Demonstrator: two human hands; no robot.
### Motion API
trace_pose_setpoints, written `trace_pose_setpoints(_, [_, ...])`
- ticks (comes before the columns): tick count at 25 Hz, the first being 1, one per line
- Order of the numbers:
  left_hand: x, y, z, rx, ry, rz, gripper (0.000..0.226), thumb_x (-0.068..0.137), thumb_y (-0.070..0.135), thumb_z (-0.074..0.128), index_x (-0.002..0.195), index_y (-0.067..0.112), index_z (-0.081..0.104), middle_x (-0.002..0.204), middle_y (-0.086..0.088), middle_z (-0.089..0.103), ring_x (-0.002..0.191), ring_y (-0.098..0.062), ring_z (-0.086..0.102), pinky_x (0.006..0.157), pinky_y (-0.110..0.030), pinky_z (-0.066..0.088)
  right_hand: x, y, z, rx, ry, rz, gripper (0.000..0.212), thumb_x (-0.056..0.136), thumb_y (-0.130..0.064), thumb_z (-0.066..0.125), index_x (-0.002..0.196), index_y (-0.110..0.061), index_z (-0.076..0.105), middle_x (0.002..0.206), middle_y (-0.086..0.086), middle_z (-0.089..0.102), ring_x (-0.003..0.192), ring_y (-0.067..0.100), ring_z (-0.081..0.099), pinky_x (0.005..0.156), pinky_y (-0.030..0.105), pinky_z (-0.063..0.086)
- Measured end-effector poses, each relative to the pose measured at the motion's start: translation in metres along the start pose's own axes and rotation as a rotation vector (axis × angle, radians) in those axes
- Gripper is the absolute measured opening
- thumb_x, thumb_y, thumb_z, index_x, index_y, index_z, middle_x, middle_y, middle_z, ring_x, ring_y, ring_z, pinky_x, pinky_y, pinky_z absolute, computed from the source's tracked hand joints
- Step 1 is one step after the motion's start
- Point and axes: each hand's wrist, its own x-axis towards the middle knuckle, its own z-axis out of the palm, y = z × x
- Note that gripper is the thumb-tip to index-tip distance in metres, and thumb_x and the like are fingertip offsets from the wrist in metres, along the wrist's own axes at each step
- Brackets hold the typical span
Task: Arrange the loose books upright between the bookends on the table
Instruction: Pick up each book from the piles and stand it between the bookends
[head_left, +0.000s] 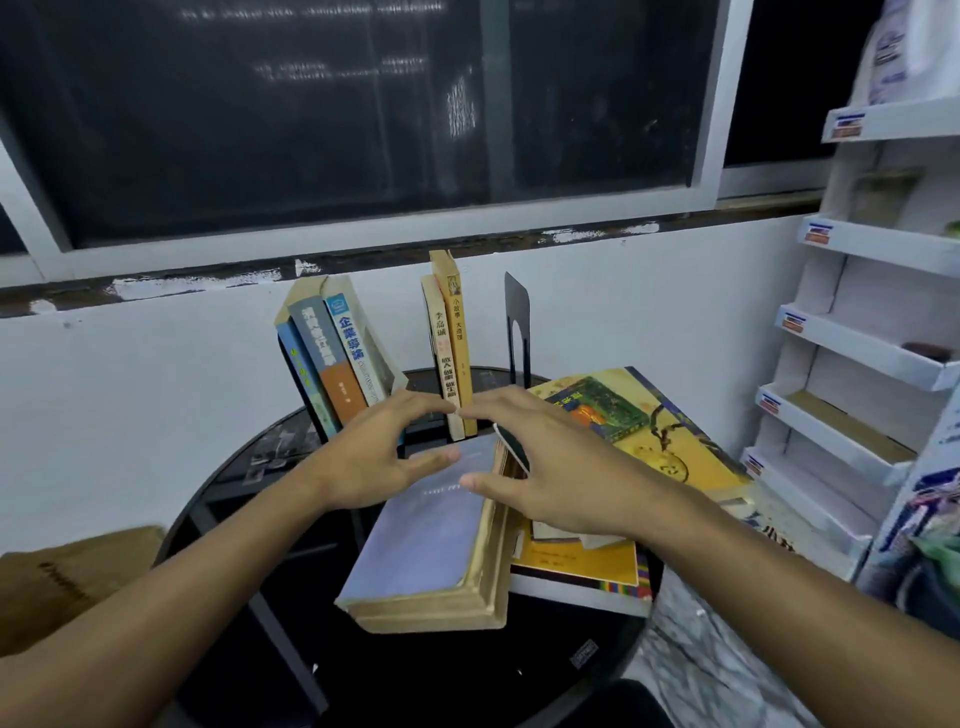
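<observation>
Three books (332, 358) lean to the left at the back of the round black table (223, 499). Two thin yellowed books (450, 343) stand upright to their right. A black bookend (517, 327) stands apart, further right. A thick lavender book (426, 540) lies flat in front, on a stack of loose books. My left hand (379, 457) and my right hand (540, 457) hover above its far end, fingers spread, holding nothing. The fingertips reach the foot of the two upright books; touching or not, I cannot tell.
A large yellow picture book (639, 415) and an orange-yellow book (582, 566) lie flat at the right of the table. White cardboard shelves (857, 338) stand at the right. A brown bag (67, 582) sits at the left. A white wall and dark window are behind.
</observation>
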Motion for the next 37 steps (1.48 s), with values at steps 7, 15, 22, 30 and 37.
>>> trace_pose_setpoints(7, [-0.015,-0.011,0.015,-0.067,-0.128,-0.159,0.067,0.091,0.065,0.053,0.149,0.032,0.044,0.149,0.015,0.044,0.136,-0.002,0.039,0.112,-0.025,0.032,-0.032,-0.010,0.017,-0.008,0.063,0.028,0.054,0.095,-0.055,0.062,0.142,-0.030,0.052,0.131,-0.022,0.043,0.122,-0.005,0.042,0.100,0.019,0.037])
trace_pose_setpoints(15, [-0.014,-0.034,0.034,-0.189,-0.271,-0.308,0.069,0.094,0.067,0.044,0.155,0.040,0.029,0.159,0.009,0.037,0.144,-0.011,0.035,0.117,-0.029,0.027,-0.070,-0.026,0.075,0.087,-0.156,0.174,0.093,0.079,-0.080,0.061,0.157,-0.051,0.019,0.158,-0.032,-0.023,0.152,0.006,0.014,0.120,0.042,0.033])
trace_pose_setpoints(22, [-0.028,-0.040,0.042,-0.480,-0.162,-0.416,0.099,0.067,0.087,0.061,0.151,0.039,0.039,0.148,0.014,0.047,0.135,-0.007,0.047,0.113,-0.031,0.042,-0.060,-0.010,0.100,0.334,0.035,0.166,0.065,0.088,-0.041,0.078,0.147,-0.042,0.051,0.161,-0.036,-0.002,0.152,-0.003,0.012,0.119,0.035,0.036])
trace_pose_setpoints(30, [-0.037,-0.018,0.023,-0.767,0.069,-0.540,0.062,0.077,0.062,0.070,0.131,0.038,0.053,0.123,0.002,0.060,0.104,-0.012,0.068,0.081,-0.024,0.056,-0.046,-0.022,0.091,0.326,0.033,0.006,0.054,0.087,-0.038,0.081,0.137,-0.041,0.062,0.158,-0.043,0.002,0.151,-0.001,0.016,0.115,0.040,0.041])
trace_pose_setpoints(37, [-0.045,-0.018,-0.043,-0.792,0.301,-0.455,0.056,0.072,0.043,0.084,0.122,0.038,0.059,0.122,-0.006,0.058,0.097,-0.019,0.072,0.072,-0.033,0.062,-0.025,-0.025,0.056,0.412,0.106,-0.185,0.047,0.081,-0.025,0.086,0.125,-0.036,0.072,0.160,-0.036,0.021,0.147,-0.002,0.030,0.106,0.036,0.051])
